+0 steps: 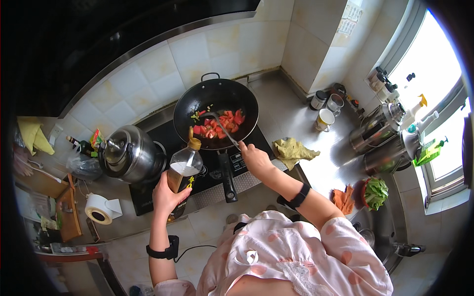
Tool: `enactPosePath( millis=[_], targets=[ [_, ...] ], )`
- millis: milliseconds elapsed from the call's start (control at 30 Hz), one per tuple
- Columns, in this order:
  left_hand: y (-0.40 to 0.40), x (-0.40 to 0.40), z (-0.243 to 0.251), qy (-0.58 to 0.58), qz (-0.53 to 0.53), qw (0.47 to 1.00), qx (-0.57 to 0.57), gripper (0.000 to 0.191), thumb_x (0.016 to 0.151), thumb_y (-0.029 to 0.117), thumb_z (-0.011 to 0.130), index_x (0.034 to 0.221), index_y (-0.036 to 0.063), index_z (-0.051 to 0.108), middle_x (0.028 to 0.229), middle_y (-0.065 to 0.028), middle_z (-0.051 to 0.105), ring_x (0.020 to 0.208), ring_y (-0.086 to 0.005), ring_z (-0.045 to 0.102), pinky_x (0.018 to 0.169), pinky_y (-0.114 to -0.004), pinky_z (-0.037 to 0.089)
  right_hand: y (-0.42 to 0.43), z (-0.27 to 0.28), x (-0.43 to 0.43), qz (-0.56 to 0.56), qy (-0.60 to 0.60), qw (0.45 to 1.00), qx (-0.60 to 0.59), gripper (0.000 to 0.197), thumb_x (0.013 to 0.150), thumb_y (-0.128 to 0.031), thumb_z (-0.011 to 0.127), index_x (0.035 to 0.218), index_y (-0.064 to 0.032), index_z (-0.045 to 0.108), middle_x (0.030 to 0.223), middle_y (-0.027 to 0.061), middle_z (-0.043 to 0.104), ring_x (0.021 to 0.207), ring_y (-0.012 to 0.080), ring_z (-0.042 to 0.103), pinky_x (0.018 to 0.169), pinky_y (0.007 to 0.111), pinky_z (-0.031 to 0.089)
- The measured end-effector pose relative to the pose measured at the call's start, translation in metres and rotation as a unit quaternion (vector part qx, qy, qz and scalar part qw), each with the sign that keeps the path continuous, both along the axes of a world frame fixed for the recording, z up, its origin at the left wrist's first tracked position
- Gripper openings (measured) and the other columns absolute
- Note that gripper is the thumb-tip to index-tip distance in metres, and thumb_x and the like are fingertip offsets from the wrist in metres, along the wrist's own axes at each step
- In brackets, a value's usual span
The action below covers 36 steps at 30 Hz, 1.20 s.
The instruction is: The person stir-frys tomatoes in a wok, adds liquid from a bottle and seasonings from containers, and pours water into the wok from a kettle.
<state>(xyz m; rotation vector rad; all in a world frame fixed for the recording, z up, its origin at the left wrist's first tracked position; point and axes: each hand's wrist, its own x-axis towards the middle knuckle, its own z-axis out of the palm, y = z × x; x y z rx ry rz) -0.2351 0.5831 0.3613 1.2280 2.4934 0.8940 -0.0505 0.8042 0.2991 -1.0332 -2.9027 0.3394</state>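
My left hand point(168, 198) is wrapped around a plastic bottle point(186, 161) with a raised yellow flip cap point(194, 143) and a dark label that bears writing. The bottle stands near the front left of a black wok point(192, 92), its neck close to the wok's rim. My right hand point(256, 157) grips the handle of a metal cooking spoon or spatula point(226, 132), whose head rests in the wok. Red tomato chunks point(222, 125) lie in the pan's bottom, with pale chopped bits point(196, 117) beside them. The wok's black handle point(225, 174) points towards me.
A lidded steel pot point(127, 153) stands left on the black cooktop point(148, 199). Right of the wok are a yellowish cloth point(294, 151) and a mug point(326, 119). Steel flasks point(389, 153) line the window side; leafy greens point(376, 194) sit by the sink point(387, 222). A paper roll point(99, 208) lies left.
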Motion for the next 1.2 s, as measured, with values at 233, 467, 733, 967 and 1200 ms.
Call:
enactPosePath(
  millis=[233,467,733,967,1200],
  targets=[
    [0.021,-0.015,-0.003,0.088,0.031,0.994,-0.059,0.065,0.057,0.033,0.076,0.107,0.0066,0.044,0.095,-0.0158,0.060,0.083,-0.0354,0.059,0.071,-0.043,0.047,-0.015,0.054,0.057,-0.116,0.308,0.759,-0.562,0.041,0.090,-0.018,0.045,0.129,-0.0082,0.036,0.070,-0.0023,0.045,0.047,0.0031,0.033,0.041,0.017,0.029],
    [0.052,-0.025,0.005,0.190,0.007,0.976,-0.110,0.067,0.056,0.031,0.076,0.109,0.0065,0.043,0.096,-0.0140,0.059,0.084,-0.0340,0.058,0.068,-0.042,0.047,-0.020,0.074,0.083,-0.107,0.324,0.578,-0.741,0.046,0.091,-0.018,0.043,0.134,-0.0111,0.028,0.072,-0.0007,0.042,0.047,0.0013,0.027,0.039,0.015,0.021],
    [0.069,-0.025,0.017,0.271,-0.018,0.948,-0.164,0.061,0.055,0.029,0.078,0.100,0.0061,0.044,0.090,-0.0111,0.058,0.081,-0.0300,0.060,0.064,-0.040,0.050,-0.018,0.073,0.079,-0.120,0.324,0.598,-0.723,0.047,0.091,-0.019,0.045,0.133,-0.0084,0.028,0.070,-0.0004,0.042,0.048,0.0040,0.030,0.041,0.018,0.025],
    [0.075,-0.029,0.022,0.296,-0.031,0.935,-0.195,0.060,0.054,0.028,0.079,0.098,0.0061,0.044,0.092,-0.0103,0.057,0.081,-0.0281,0.060,0.065,-0.039,0.050,-0.014,0.068,0.076,-0.129,0.330,0.588,-0.727,0.047,0.090,-0.018,0.046,0.133,-0.0086,0.028,0.069,0.0003,0.042,0.049,0.0042,0.030,0.041,0.018,0.025],
    [0.078,-0.029,0.022,0.294,-0.042,0.933,-0.203,0.066,0.054,0.028,0.078,0.105,0.0058,0.043,0.093,-0.0113,0.057,0.084,-0.0295,0.059,0.067,-0.040,0.048,-0.013,0.064,0.073,-0.135,0.333,0.567,-0.741,0.047,0.090,-0.016,0.045,0.133,-0.0087,0.028,0.069,0.0007,0.042,0.047,0.0041,0.029,0.041,0.018,0.024]
  ],
)
